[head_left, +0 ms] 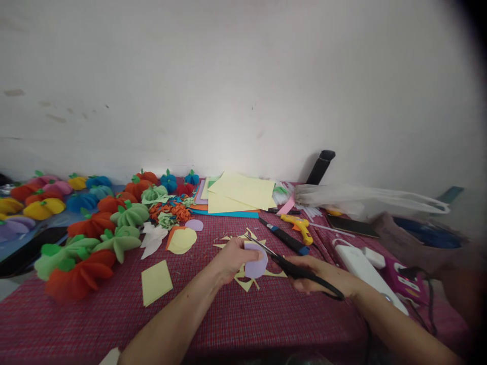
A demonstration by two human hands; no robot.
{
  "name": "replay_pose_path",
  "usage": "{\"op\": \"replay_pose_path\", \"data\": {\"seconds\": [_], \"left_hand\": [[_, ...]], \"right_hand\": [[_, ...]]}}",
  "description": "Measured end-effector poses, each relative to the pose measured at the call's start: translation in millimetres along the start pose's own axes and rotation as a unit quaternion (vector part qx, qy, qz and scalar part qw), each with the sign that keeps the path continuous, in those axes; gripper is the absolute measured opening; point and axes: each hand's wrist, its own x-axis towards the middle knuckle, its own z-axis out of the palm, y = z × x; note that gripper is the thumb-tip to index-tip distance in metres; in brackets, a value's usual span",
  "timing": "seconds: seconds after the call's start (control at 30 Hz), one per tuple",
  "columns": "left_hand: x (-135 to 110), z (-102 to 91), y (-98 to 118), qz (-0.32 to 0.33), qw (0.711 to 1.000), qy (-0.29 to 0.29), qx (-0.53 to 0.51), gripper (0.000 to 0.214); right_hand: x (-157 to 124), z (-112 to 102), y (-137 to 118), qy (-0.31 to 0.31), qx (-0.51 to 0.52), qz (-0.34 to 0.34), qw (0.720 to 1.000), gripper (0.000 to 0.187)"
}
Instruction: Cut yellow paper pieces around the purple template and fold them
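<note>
A lilac paper disc (255, 266) (roughly round) stands upright, its top edge seemingly between the blades of black-handled scissors (299, 269).

Bare white wall (243, 76), red-checked table (266, 314)

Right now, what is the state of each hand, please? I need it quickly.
Left hand: closed, holding the lilac paper circle.
Right hand: closed on the black scissors, blades at the circle's top edge.

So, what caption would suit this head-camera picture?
Left hand holds a lilac paper disc; right hand holds black scissors at its edge.
</note>
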Motion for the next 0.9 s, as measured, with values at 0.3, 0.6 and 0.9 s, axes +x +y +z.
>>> {"op": "replay_pose_path", "data": {"seconds": [0.3,0.6,0.9], "left_hand": [[2.1,-2.3,-1.4,0.002,1.000,-0.012,0.004,0.025],[0.7,-2.1,0.7,0.000,1.000,-0.006,0.005,0.022],[1.1,-2.1,0.2,0.001,1.000,-0.005,-0.003,0.022]], "right_hand": [[3.5,-2.8,7.8,-0.007,-0.017,-0.014,1.000,0.046],[1.1,-4.3,5.7,-0.013,0.000,0.003,1.000,0.049],[4.0,-2.4,7.2,-0.009,0.009,0.002,1.000,0.047]]}}
